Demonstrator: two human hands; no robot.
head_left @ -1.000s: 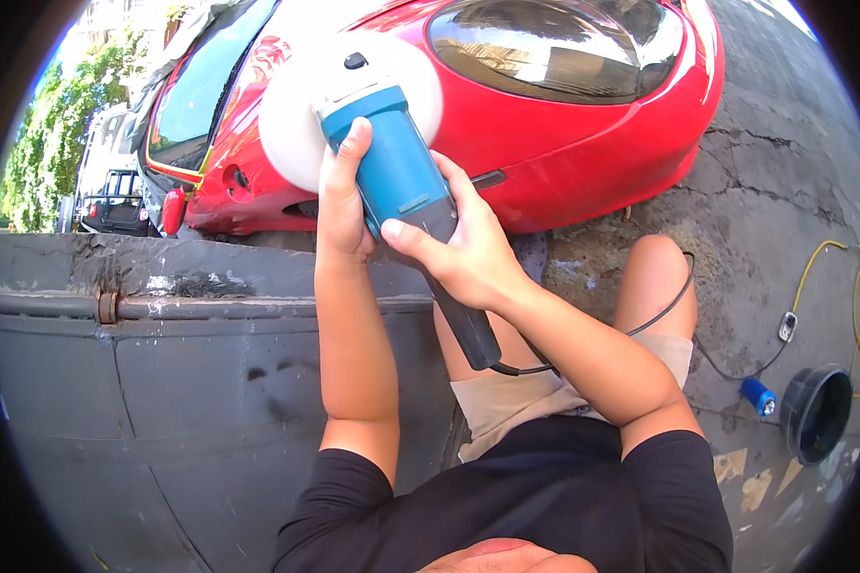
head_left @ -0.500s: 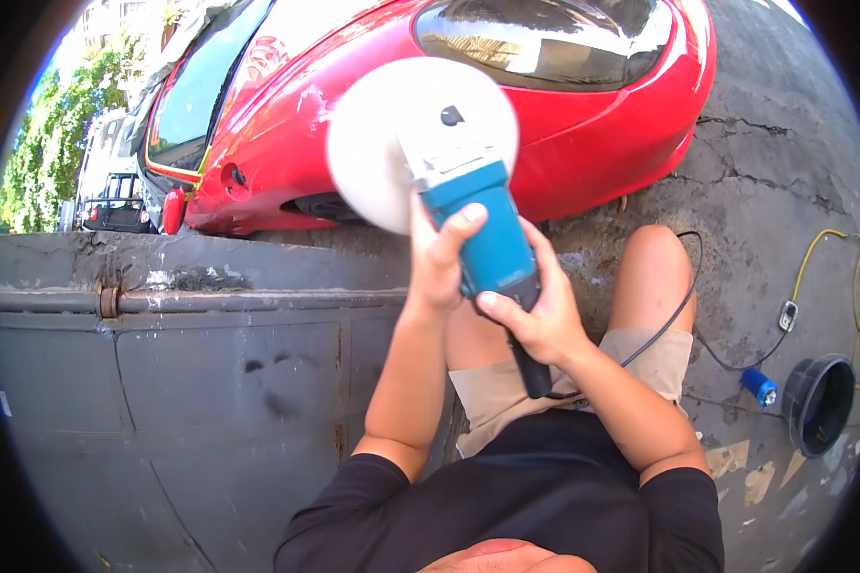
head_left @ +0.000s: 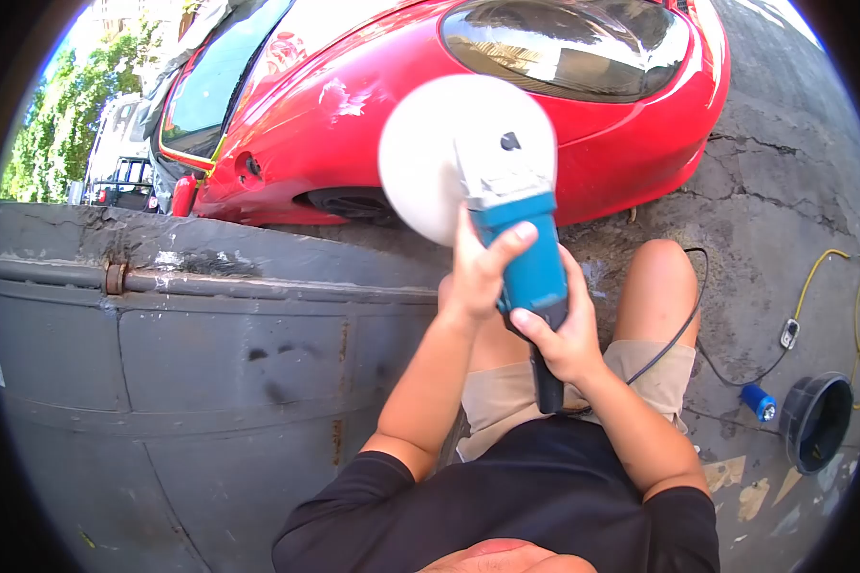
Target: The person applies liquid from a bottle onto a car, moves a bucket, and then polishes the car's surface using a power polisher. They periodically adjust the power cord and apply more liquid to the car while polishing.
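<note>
Both my hands hold a blue power polisher (head_left: 533, 263) with a silver head and a black handle. Its large round white pad (head_left: 419, 158) overlaps the red car's front side panel in view, below the headlight (head_left: 564, 48), and its edge looks smooth and blurred. My left hand (head_left: 478, 272) wraps the front of the blue body, thumb lying across the top. Farther back, my right hand (head_left: 566, 334) closes around the rear of the body, where it meets the black handle (head_left: 548, 387). The red car (head_left: 621, 148) fills the upper middle.
A grey metal wall panel (head_left: 229, 363) stands close on my left. On the right, a black cord (head_left: 669, 344) joins a yellow extension cord (head_left: 812, 277). A blue flashlight-like cylinder (head_left: 758, 401) and a dark bucket (head_left: 816, 423) are on the concrete ground.
The polisher has shifted right and slightly down across the car's panel, with both hands still around it. The whole view has also shifted slightly.
</note>
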